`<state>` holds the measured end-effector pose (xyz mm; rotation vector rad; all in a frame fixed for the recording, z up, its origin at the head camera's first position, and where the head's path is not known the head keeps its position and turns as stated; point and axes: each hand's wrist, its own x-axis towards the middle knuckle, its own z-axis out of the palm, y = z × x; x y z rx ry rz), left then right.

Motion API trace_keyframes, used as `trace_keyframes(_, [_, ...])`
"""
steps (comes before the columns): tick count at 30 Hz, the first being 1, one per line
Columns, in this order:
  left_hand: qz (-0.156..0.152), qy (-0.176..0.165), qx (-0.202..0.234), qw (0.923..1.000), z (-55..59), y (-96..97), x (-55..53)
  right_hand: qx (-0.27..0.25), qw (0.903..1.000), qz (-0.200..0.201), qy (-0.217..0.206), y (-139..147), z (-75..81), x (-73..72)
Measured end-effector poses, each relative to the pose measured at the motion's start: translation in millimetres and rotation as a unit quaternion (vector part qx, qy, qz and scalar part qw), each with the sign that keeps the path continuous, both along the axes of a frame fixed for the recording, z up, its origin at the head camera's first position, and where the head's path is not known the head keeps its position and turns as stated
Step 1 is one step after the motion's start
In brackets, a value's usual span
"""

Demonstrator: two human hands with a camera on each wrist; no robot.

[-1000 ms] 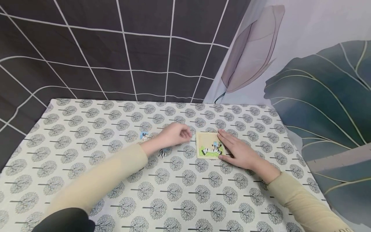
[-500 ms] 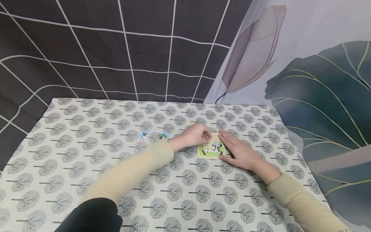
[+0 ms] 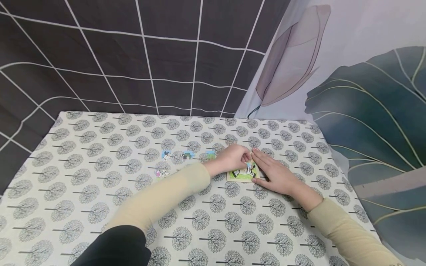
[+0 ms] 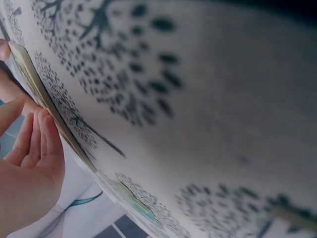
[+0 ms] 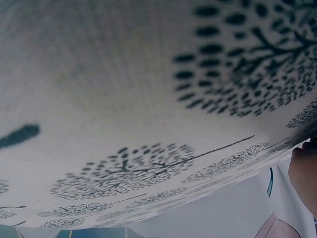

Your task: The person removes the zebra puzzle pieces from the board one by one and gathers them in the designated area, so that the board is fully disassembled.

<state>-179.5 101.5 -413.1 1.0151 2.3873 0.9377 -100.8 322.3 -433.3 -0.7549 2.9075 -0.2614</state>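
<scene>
You are working at a table under a tree-print cloth (image 3: 213, 221), with a dark grid-lined curtain (image 3: 133, 55) hanging behind it and a leaf-print curtain (image 3: 366, 111) at your 2 o'clock. The small wooden puzzle board (image 3: 244, 173) is lying flat just right of the table's centre, showing a black-and-white zebra on green grass; its upper half is hidden under your fingers. Your left hand (image 3: 233, 158) is sitting curled over the board's top edge at 12 o'clock, fingertips pinching down there; what they are pinching I cannot tell. Your right hand (image 3: 274, 173) is lying flat, fingers straight and together, bracing the board's 3 o'clock edge. Loose puzzle pieces (image 3: 186, 155) are lying at the board's 9 o'clock. Since a second ago your left hand has been travelling from the cloth onto the board, uncovering those pieces.
</scene>
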Motion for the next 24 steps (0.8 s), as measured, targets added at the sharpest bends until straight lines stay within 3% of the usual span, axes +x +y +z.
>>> trace_keyframes(14, [-0.005, 0.072, -0.054, 0.9959, -0.6, 5.0, 9.1, -0.005, 1.0, -0.002, -0.001, 0.9, -0.1, 0.5])
trace_keyframes(24, [0.001, 0.057, -0.036, 0.9977, -3.6, 5.6, 9.8, -0.016, 0.9998, -0.01, -0.006, 1.2, -0.9, 0.4])
